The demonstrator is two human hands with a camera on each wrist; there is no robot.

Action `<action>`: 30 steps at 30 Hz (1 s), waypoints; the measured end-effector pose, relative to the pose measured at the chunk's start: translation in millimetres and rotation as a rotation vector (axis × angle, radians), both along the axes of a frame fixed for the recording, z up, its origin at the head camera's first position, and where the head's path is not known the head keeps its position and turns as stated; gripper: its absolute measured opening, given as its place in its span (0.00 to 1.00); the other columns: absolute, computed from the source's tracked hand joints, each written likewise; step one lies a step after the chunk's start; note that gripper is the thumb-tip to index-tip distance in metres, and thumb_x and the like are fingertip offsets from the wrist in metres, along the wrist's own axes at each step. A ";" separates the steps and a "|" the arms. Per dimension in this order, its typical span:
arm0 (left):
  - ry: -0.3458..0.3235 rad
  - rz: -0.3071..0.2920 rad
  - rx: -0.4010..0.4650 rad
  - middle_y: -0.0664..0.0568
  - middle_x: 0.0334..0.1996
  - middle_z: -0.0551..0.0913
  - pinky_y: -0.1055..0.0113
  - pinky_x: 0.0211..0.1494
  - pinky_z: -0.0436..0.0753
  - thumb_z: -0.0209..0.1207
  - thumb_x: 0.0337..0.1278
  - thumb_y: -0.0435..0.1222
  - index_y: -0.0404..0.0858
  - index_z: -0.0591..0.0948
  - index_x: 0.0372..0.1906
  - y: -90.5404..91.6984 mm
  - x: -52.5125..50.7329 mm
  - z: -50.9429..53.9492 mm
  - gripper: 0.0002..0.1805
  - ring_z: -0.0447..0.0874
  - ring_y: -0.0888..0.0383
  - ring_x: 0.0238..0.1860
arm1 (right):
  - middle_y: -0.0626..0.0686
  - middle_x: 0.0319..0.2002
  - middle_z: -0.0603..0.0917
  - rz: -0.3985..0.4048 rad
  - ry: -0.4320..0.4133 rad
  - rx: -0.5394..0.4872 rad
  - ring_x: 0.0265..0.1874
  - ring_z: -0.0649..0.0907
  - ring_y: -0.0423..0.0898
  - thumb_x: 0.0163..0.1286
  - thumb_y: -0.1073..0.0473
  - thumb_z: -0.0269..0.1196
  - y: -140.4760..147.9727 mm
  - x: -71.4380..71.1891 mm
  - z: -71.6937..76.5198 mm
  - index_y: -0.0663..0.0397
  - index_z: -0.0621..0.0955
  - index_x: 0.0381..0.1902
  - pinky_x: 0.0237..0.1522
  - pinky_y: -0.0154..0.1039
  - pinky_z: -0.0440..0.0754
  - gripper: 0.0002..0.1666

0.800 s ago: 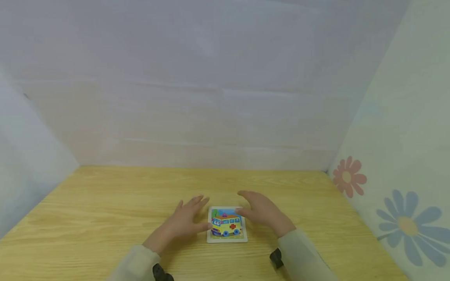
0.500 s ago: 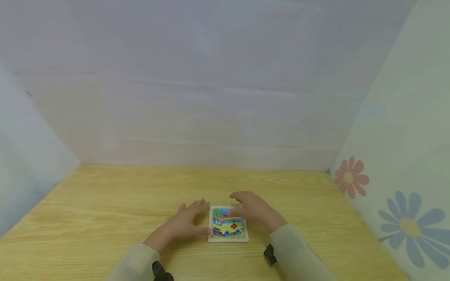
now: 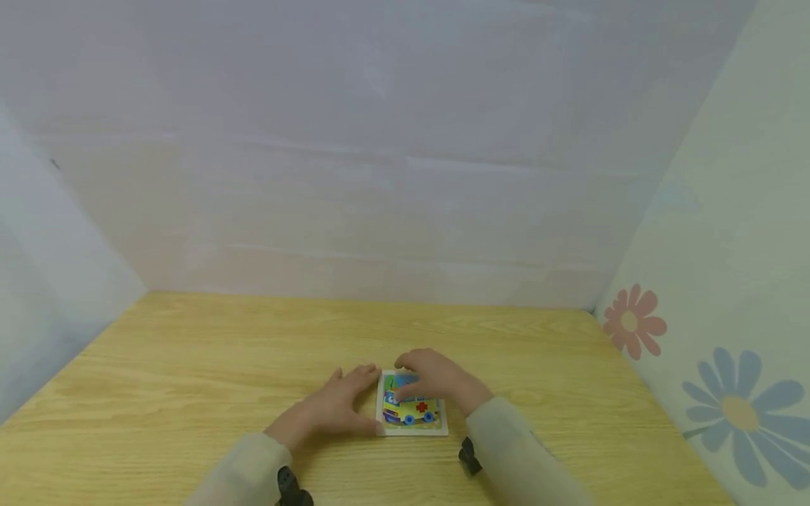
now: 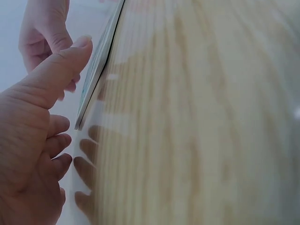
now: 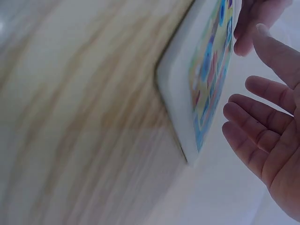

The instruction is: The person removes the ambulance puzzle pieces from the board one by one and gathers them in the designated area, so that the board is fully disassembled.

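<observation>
A square white-framed picture board (image 3: 413, 424) lies flat on the wooden table, showing a cartoon yellow ambulance with a red cross. At its left side is my left hand (image 3: 333, 409), thumb by the near left corner and fingers by the far left corner. In the left wrist view the thumb (image 4: 70, 56) lies close to the board's edge; contact cannot be told. Over the upper part of the picture hovers my right hand (image 3: 436, 379), covering some of it. Its fingers (image 5: 255, 126) are spread and loosely bent in the right wrist view, holding nothing.
The wood-grain table (image 3: 253, 337) surrounds the board. A pale sheet-covered wall (image 3: 380, 211) rises behind it. To the right stands a wall with printed flowers (image 3: 737, 414), and another pale wall (image 3: 57, 281) is on the left.
My right hand has moved left, farther over the picture. The left hand has come slightly nearer, its thumb lower along the board's left edge. The board stays nearly in place.
</observation>
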State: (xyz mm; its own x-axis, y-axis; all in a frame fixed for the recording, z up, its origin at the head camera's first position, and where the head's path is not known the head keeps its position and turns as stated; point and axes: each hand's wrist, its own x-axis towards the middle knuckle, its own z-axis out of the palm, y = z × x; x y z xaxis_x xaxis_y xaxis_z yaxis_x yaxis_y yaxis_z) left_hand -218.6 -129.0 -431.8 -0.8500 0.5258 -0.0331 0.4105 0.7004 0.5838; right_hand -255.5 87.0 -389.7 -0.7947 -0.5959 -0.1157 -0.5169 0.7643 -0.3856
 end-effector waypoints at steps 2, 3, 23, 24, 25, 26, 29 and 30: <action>-0.005 -0.009 -0.003 0.40 0.70 0.56 0.38 0.70 0.39 0.65 0.40 0.60 0.35 0.59 0.70 0.2 0.2 -0.6 0.54 0.48 0.41 0.71 | 0.50 0.53 0.79 0.009 0.004 0.012 0.53 0.77 0.47 0.56 0.44 0.67 -3.7 0.3 -1.4 0.53 0.76 0.56 0.57 0.44 0.74 0.33; -0.006 -0.012 -0.002 0.40 0.70 0.56 0.38 0.70 0.39 0.65 0.40 0.60 0.35 0.59 0.70 0.3 0.3 -1.0 0.54 0.48 0.40 0.71 | 0.50 0.53 0.79 0.014 0.004 0.015 0.53 0.77 0.47 0.56 0.45 0.67 -5.5 0.5 -1.8 0.53 0.76 0.56 0.57 0.43 0.74 0.32; 0.047 -0.038 -0.057 0.41 0.70 0.57 0.39 0.70 0.41 0.63 0.40 0.63 0.33 0.58 0.70 -0.4 -1.3 -5.3 0.56 0.48 0.41 0.71 | 0.44 0.43 0.77 0.044 0.064 0.113 0.41 0.77 0.39 0.56 0.48 0.69 -23.8 -3.0 -10.8 0.50 0.80 0.51 0.51 0.35 0.76 0.25; 0.047 -0.038 -0.061 0.41 0.70 0.57 0.39 0.70 0.41 0.63 0.40 0.63 0.33 0.58 0.70 -0.4 -1.3 -5.2 0.56 0.48 0.41 0.71 | 0.44 0.43 0.77 0.043 0.064 0.116 0.41 0.77 0.39 0.56 0.48 0.69 -24.3 -2.6 -10.3 0.50 0.80 0.51 0.51 0.35 0.76 0.25; 0.049 -0.037 -0.066 0.41 0.70 0.57 0.39 0.70 0.41 0.63 0.40 0.63 0.33 0.58 0.70 -0.5 -1.4 -5.1 0.56 0.48 0.41 0.71 | 0.44 0.43 0.77 0.041 0.061 0.117 0.41 0.77 0.39 0.56 0.48 0.69 -24.7 -2.0 -9.8 0.50 0.80 0.51 0.52 0.35 0.76 0.25; 0.050 -0.036 -0.070 0.41 0.70 0.57 0.40 0.70 0.41 0.63 0.40 0.63 0.33 0.58 0.70 -0.5 -1.2 -4.8 0.56 0.48 0.41 0.71 | 0.45 0.43 0.77 0.039 0.060 0.117 0.42 0.77 0.39 0.56 0.49 0.68 -25.2 -1.6 -9.3 0.50 0.80 0.51 0.52 0.36 0.76 0.25; 0.050 -0.035 -0.076 0.41 0.70 0.57 0.40 0.70 0.42 0.63 0.40 0.63 0.33 0.58 0.69 -0.3 -1.3 -4.6 0.56 0.49 0.41 0.71 | 0.45 0.43 0.77 0.036 0.056 0.114 0.42 0.77 0.40 0.56 0.49 0.68 -26.0 -1.2 -9.3 0.50 0.80 0.51 0.52 0.36 0.76 0.25; 0.049 -0.035 -0.078 0.41 0.70 0.57 0.40 0.71 0.42 0.63 0.40 0.63 0.33 0.58 0.69 -0.3 -1.3 -4.5 0.56 0.49 0.41 0.71 | 0.45 0.43 0.77 0.033 0.052 0.112 0.42 0.77 0.40 0.56 0.49 0.68 -26.3 -1.0 -9.5 0.50 0.80 0.51 0.52 0.36 0.76 0.25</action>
State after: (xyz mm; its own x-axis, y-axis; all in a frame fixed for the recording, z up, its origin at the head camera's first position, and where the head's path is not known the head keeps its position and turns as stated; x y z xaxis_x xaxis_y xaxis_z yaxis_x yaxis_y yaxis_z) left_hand -219.9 -129.3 -436.3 -0.8325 0.5530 -0.0341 0.4624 0.7273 0.5072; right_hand -256.4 60.7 -399.3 -0.7815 -0.6075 -0.1420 -0.5597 0.7833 -0.2706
